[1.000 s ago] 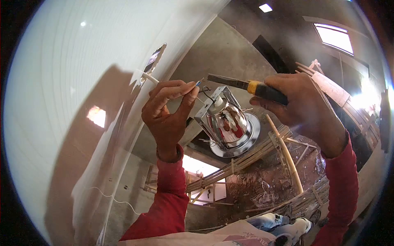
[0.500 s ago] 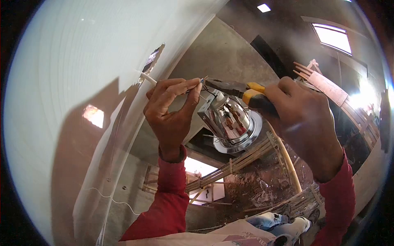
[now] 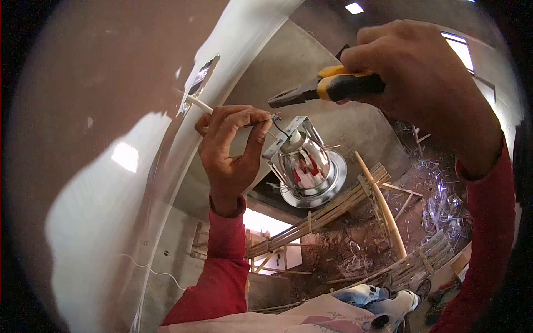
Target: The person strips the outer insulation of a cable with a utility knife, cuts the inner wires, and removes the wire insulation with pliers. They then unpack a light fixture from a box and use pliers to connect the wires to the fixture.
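Note:
My left hand (image 3: 233, 144) pinches the joined ends of thin wires (image 3: 276, 117) between thumb and fingertips. From the wires hangs a shiny metal downlight fixture (image 3: 305, 164) with a round chrome rim, tilted in the air. A white cable (image 3: 200, 104) runs from a cut-out hole (image 3: 204, 77) in the white ceiling panel to my left hand. My right hand (image 3: 422, 72) is closed round the yellow-and-black handles of a pair of pliers (image 3: 325, 89). The plier jaws point left, above the wire ends and apart from them.
Bamboo scaffolding (image 3: 333, 208) stretches below, with a curved pole (image 3: 383, 208) across it. Under it lies dirt ground with crumpled clear plastic (image 3: 444, 211). A thin white wire (image 3: 161, 273) hangs along the wall at lower left. My feet (image 3: 408, 299) show at the bottom.
My right hand has lifted the pliers up and away from the wire ends, which the jaws were at before. The fixture has turned slightly. My left hand stays nearly in place.

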A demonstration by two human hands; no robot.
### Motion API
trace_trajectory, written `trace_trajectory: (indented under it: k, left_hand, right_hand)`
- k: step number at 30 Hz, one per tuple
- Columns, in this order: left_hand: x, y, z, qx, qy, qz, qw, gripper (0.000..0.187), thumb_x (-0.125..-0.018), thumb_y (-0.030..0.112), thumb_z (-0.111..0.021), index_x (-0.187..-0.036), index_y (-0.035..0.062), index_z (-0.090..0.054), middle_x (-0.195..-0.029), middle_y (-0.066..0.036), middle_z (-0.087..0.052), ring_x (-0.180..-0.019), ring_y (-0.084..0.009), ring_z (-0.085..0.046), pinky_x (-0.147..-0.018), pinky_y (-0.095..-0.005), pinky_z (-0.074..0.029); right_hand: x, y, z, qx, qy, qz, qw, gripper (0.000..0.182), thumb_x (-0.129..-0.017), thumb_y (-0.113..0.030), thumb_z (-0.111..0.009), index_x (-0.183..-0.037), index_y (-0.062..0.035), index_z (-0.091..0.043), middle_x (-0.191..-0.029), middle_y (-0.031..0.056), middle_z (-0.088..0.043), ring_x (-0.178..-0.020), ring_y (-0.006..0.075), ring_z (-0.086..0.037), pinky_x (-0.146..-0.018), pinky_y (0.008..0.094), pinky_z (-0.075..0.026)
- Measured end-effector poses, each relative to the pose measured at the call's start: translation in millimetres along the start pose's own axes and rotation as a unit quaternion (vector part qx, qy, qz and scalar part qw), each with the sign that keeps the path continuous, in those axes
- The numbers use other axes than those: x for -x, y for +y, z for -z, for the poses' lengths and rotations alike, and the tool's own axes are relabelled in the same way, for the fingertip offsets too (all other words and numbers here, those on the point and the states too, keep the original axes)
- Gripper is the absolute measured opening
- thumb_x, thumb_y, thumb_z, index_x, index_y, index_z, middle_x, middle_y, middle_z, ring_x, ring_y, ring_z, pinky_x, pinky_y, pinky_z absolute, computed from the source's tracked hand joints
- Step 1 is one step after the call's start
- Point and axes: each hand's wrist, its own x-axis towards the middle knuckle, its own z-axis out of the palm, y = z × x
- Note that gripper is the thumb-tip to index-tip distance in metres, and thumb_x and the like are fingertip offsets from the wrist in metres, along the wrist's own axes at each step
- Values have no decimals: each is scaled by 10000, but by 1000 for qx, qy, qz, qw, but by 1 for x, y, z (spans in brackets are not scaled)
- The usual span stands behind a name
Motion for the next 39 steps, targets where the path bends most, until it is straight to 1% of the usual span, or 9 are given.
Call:
trace_trajectory:
  k: [4, 7, 11, 13, 18, 22, 26, 29, 39]
  left_hand:
    - [3, -4, -3, 6, 32, -2, 999, 128, -840, 49, -773, -950, 39, -709, -962, -74, -704, -906, -164, -632, -819, -286, -504]
    - [2, 4, -7, 52, 70, 29, 996, 124, -832, 29, -764, -938, 72, -713, -903, -37, -725, -818, -130, -648, -872, -298, -392]
    - [-2, 9, -7, 59, 80, 41, 994, 146, -828, 16, -764, -957, 69, -720, -909, -36, -725, -797, -110, -623, -837, -281, -409]
    - [-4, 13, -8, 92, 97, 94, 987, 154, -826, 13, -768, -962, 74, -731, -918, -26, -727, -770, -94, -590, -799, -267, -419]
    - [-8, 14, -13, 49, 95, 82, 991, 155, -813, 20, -785, -947, 86, -746, -912, -11, -726, -751, -73, -567, -768, -251, -414]
    - [-9, 10, -16, 10, 83, 47, 995, 159, -801, 40, -799, -942, 103, -758, -908, 2, -723, -701, -64, -565, -768, -244, -387]
    - [-7, 7, -13, -16, 71, 19, 997, 164, -797, 55, -806, -946, 111, -763, -910, 5, -723, -675, -66, -567, -768, -241, -372]
    - [-7, 6, -13, -35, 53, 10, 998, 173, -793, 54, -810, -949, 114, -767, -907, 0, -722, -683, -70, -578, -767, -245, -374]
    - [-4, 6, -10, -50, 40, -5, 998, 184, -777, 45, -815, -940, 118, -773, -884, 6, -711, -695, -82, -597, -773, -256, -374]
  right_hand:
    - [18, 12, -24, -81, 11, -12, 997, 233, -759, -245, -818, -911, -93, -729, -758, 87, -620, -708, 277, -617, -666, 411, -471]
    - [28, 1, -20, -52, 12, -29, 998, 218, -777, -256, -810, -909, -105, -726, -748, 79, -615, -677, 258, -610, -634, 404, -463]
    - [39, -13, -19, -69, 50, -52, 995, 205, -802, -267, -804, -920, -118, -725, -738, 69, -612, -620, 248, -581, -599, 391, -455]
    - [44, -23, -21, -126, 55, -91, 986, 226, -813, -263, -807, -915, -86, -711, -726, 77, -605, -622, 240, -585, -585, 373, -458]
    - [49, -38, -5, -190, 40, -114, 974, 365, -781, -267, -848, -950, 5, -674, -834, 135, -635, -733, 235, -648, -624, 358, -505]
    - [41, -34, 9, -222, -43, -135, 965, 590, -702, -275, -904, -1125, 16, -613, -974, 186, -630, -857, 290, -674, -746, 384, -558]
    - [10, -39, 42, -222, -195, -239, 925, 598, -659, -208, -907, -1108, 10, -578, -980, 197, -629, -935, 334, -670, -803, 394, -565]
    - [12, -42, 38, -190, -144, -199, 950, 520, -642, -142, -878, -1034, -12, -562, -963, 193, -634, -898, 339, -665, -806, 407, -554]
    - [7, -44, 36, -43, -91, -80, 992, 519, -631, -133, -884, -1060, -13, -617, -856, 138, -659, -851, 282, -662, -747, 383, -532]
